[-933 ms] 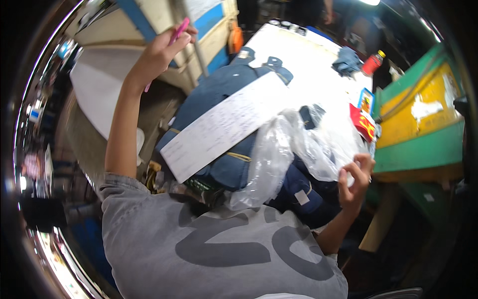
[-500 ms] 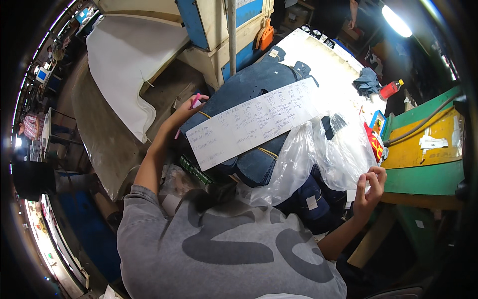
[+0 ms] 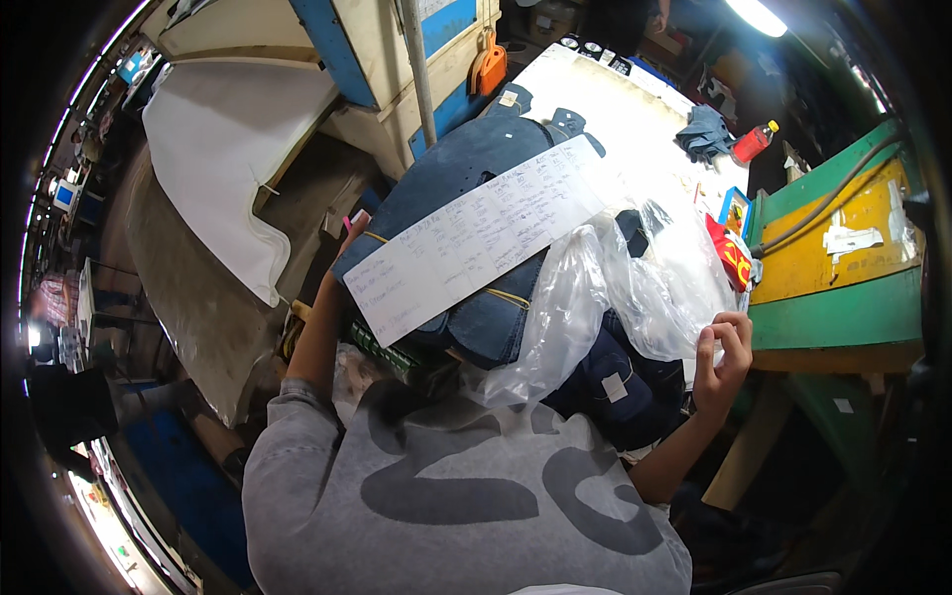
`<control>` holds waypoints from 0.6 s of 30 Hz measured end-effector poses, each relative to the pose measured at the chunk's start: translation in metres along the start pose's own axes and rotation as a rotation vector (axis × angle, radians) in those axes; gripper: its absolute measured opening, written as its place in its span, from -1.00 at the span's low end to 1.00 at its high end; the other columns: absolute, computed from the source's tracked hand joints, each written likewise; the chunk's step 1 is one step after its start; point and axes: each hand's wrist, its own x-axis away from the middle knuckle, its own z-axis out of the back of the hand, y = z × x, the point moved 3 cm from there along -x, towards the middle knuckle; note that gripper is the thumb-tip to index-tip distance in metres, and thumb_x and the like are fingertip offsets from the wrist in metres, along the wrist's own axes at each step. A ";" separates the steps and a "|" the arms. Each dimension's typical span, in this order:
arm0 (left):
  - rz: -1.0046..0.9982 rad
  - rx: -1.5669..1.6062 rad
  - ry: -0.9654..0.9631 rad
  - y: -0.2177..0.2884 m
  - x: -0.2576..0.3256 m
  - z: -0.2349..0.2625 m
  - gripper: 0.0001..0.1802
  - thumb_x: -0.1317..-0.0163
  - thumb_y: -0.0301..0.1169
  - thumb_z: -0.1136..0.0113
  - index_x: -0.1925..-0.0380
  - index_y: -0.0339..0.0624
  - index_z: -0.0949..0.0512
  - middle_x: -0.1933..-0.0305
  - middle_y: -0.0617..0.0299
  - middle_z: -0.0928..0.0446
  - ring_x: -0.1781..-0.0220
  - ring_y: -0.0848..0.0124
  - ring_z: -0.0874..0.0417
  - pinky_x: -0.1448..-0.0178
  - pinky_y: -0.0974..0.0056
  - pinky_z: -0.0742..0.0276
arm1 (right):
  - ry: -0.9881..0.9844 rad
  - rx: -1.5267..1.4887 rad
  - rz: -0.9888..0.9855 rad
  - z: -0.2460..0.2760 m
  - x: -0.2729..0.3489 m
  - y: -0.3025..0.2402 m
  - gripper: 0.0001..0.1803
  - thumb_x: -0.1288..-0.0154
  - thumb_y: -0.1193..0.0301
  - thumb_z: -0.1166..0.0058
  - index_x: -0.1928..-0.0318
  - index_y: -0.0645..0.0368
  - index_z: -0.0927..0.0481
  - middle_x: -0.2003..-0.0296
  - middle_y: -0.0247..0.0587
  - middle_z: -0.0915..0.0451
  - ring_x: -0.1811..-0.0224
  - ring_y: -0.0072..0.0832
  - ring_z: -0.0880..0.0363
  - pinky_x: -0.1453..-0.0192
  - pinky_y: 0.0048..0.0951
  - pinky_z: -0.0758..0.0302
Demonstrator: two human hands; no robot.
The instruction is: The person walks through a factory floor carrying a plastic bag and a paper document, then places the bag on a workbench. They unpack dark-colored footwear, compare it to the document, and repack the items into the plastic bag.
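My left hand (image 3: 354,233) is at the left edge of a stack of dark blue denim pieces (image 3: 446,164), its fingers partly hidden by the stack. It is closed on a slim pink thing (image 3: 347,224) whose kind I cannot make out. Across the stack lies a long white paper sheet (image 3: 476,238) with handwriting, and yellowish bands circle the denim. My right hand (image 3: 726,362) is raised beside a clear plastic bag (image 3: 659,297), fingers bent and apart, with nothing visible in them. Under the bag sit more dark blue bundles (image 3: 610,387), one bearing a white tag.
A red bottle with a yellow cap (image 3: 756,142) and a crumpled blue cloth (image 3: 704,133) stand on the white table (image 3: 635,109). To the right is a green and yellow surface (image 3: 833,238). An orange tool (image 3: 488,64) hangs on the cabinet behind. White sheeting (image 3: 228,139) lies at left.
The view has shifted, so the scene sits further left. My left hand is lower and more hidden behind the denim edge. My right hand stays beside the plastic bag, fingers a little more spread.
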 end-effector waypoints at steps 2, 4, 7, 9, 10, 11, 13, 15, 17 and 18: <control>0.014 -0.002 0.018 -0.003 -0.007 0.014 -0.31 -0.49 0.18 -0.06 -0.20 -0.24 -0.57 -0.06 -0.02 -0.72 0.12 0.22 -0.82 0.02 0.10 -0.79 | -0.002 -0.002 -0.014 0.000 0.001 0.002 -0.87 -0.25 0.54 -0.16 0.40 0.32 -0.50 0.28 -0.08 -0.50 0.18 -0.21 -0.49 0.05 -0.28 -0.42; -0.014 -0.021 0.026 -0.004 -0.011 0.021 -0.31 -0.49 0.18 -0.05 -0.20 -0.24 -0.57 -0.07 -0.02 -0.72 0.11 0.22 -0.82 0.01 0.10 -0.79 | -0.006 -0.004 -0.025 0.000 0.002 0.004 -0.86 -0.27 0.53 -0.16 0.40 0.32 -0.50 0.29 -0.08 -0.50 0.19 -0.21 -0.49 0.05 -0.29 -0.42; -0.073 -0.037 0.027 -0.004 -0.017 0.028 -0.32 -0.49 0.17 -0.05 -0.20 -0.24 -0.58 -0.08 -0.03 -0.71 0.10 0.21 -0.82 0.01 0.10 -0.79 | -0.021 0.003 -0.016 -0.001 0.002 0.006 -0.78 -0.37 0.45 -0.11 0.41 0.32 -0.51 0.30 -0.09 -0.50 0.20 -0.21 -0.49 0.05 -0.29 -0.42; -0.118 -0.044 0.025 -0.003 -0.020 0.034 -0.32 -0.49 0.17 -0.05 -0.20 -0.24 -0.58 -0.08 -0.03 -0.71 0.10 0.20 -0.82 0.00 0.10 -0.79 | -0.028 -0.025 -0.017 -0.001 0.002 0.007 -0.66 -0.51 0.35 -0.02 0.42 0.32 -0.51 0.30 -0.08 -0.52 0.20 -0.20 -0.50 0.05 -0.29 -0.42; -0.143 -0.042 0.024 -0.003 -0.022 0.037 -0.32 -0.49 0.16 -0.04 -0.20 -0.24 -0.58 -0.09 -0.04 -0.71 0.09 0.20 -0.82 0.00 0.10 -0.79 | -0.013 -0.048 -0.021 -0.001 0.001 0.007 -0.59 -0.57 0.29 0.07 0.42 0.31 -0.52 0.30 -0.06 -0.52 0.20 -0.20 -0.50 0.06 -0.29 -0.42; -0.167 -0.044 0.020 -0.002 -0.023 0.041 -0.32 -0.49 0.16 -0.04 -0.20 -0.25 -0.58 -0.09 -0.04 -0.71 0.09 0.20 -0.82 0.00 0.10 -0.79 | 0.011 -0.092 -0.030 0.001 0.001 0.007 -0.52 -0.63 0.23 0.16 0.41 0.31 -0.54 0.30 -0.05 -0.53 0.20 -0.20 -0.51 0.06 -0.29 -0.41; -0.221 -0.035 0.010 0.001 -0.023 0.051 -0.32 -0.49 0.16 -0.04 -0.20 -0.25 -0.58 -0.10 -0.04 -0.71 0.08 0.19 -0.82 -0.01 0.09 -0.79 | 0.045 -0.107 -0.042 0.003 0.000 0.006 -0.39 -0.71 0.14 0.31 0.40 0.31 -0.58 0.32 -0.04 -0.55 0.21 -0.20 -0.52 0.06 -0.29 -0.40; -0.282 -0.014 -0.011 0.005 -0.019 0.060 -0.33 -0.48 0.15 -0.04 -0.20 -0.25 -0.59 -0.10 -0.05 -0.71 0.07 0.18 -0.82 -0.01 0.09 -0.78 | 0.058 -0.039 -0.030 0.008 -0.002 0.003 -0.29 -0.75 0.09 0.44 0.39 0.31 -0.62 0.35 -0.05 -0.56 0.22 -0.20 -0.54 0.06 -0.30 -0.40; -0.299 0.012 0.019 0.011 -0.012 0.069 -0.30 -0.47 0.17 0.00 -0.23 -0.23 -0.58 -0.15 -0.05 -0.68 -0.03 0.14 -0.79 -0.13 0.05 -0.74 | -0.033 -0.061 -0.101 0.011 -0.005 0.002 -0.27 -0.75 0.08 0.44 0.35 0.33 -0.68 0.40 -0.06 -0.58 0.28 -0.21 -0.56 0.10 -0.30 -0.41; -0.300 0.026 0.117 0.013 -0.007 0.073 -0.29 -0.46 0.18 0.02 -0.24 -0.22 -0.58 -0.18 -0.05 -0.67 -0.08 0.12 -0.77 -0.19 0.02 -0.71 | -0.070 -0.069 -0.122 0.012 -0.007 0.001 -0.25 -0.75 0.07 0.44 0.33 0.34 -0.70 0.43 -0.07 -0.59 0.32 -0.21 -0.57 0.13 -0.30 -0.42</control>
